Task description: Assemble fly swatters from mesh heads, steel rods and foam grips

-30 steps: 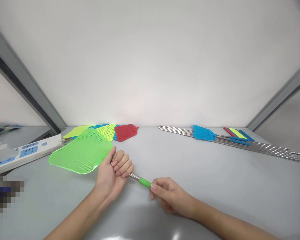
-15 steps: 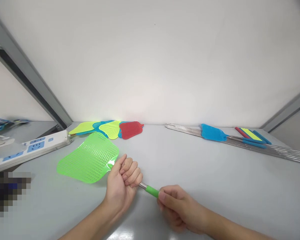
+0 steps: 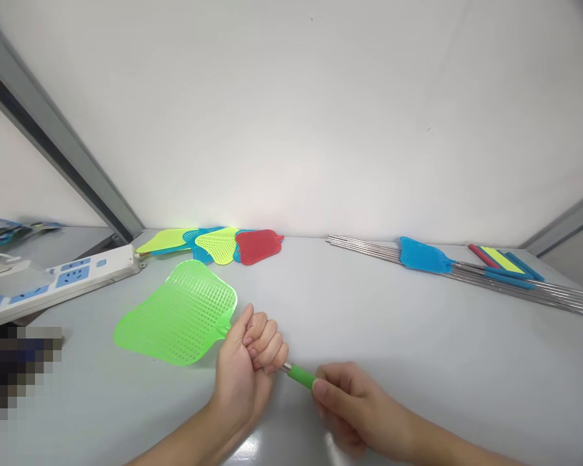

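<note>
- Fly swatter [image 3: 179,317], green: near left, over the desk [image 3: 369,310].
- Left hand [image 3: 252,362]: fist round its rod [image 3: 286,367].
- Right hand [image 3: 350,401]: pinching the handle [image 3: 302,377].
- Best keep both aligned, gripped firmly.

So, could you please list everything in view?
Green swatter: one, green, left of centre
Overlapping swatter heads: several, yellow, blue, red, back left
Metal rods: several, silver, back right
Single swatter head: one, blue, on the rods
Handle sleeves: several, red, yellow, blue, right
Power strip: one, white, left
Plug: one, white, on strip
Packets: count unclear, mixed colours, far left
Blurred patch: one, dark, lower left
Table: one, grey, beneath
Wall: one, white, behind
Frame posts: two, grey, sides
Left hand: one, around the swatter
Right hand: one, at its grip
</note>
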`<state>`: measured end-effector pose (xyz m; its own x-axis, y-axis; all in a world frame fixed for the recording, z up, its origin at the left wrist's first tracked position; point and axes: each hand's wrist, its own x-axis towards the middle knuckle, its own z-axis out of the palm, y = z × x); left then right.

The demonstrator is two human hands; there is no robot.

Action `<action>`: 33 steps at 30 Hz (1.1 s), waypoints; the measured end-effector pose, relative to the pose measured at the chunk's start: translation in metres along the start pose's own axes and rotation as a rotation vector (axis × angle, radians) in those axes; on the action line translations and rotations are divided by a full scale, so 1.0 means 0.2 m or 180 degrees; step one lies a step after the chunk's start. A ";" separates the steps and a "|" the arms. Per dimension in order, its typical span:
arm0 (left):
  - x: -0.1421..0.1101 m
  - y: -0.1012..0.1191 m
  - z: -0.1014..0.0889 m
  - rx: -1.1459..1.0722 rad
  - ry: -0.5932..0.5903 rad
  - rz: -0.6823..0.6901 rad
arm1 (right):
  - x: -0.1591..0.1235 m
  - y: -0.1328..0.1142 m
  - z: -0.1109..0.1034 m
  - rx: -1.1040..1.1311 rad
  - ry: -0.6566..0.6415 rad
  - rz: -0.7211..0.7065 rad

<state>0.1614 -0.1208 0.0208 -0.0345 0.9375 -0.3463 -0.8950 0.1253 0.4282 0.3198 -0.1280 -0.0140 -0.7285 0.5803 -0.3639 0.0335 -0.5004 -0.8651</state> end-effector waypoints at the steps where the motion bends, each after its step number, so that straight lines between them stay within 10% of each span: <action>1: 0.00 0.00 0.00 -0.0014 0.0010 -0.0012 | 0.00 0.00 0.00 -0.0040 0.0021 -0.0004; 33: -0.02 -0.02 0.03 0.0131 0.0073 -0.0033 | 0.02 -0.02 0.03 -0.0159 0.0126 -0.0090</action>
<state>0.1673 -0.1234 0.0254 -0.0357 0.9284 -0.3698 -0.8763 0.1488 0.4583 0.3132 -0.1278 -0.0093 -0.7021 0.6192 -0.3517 0.0481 -0.4515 -0.8910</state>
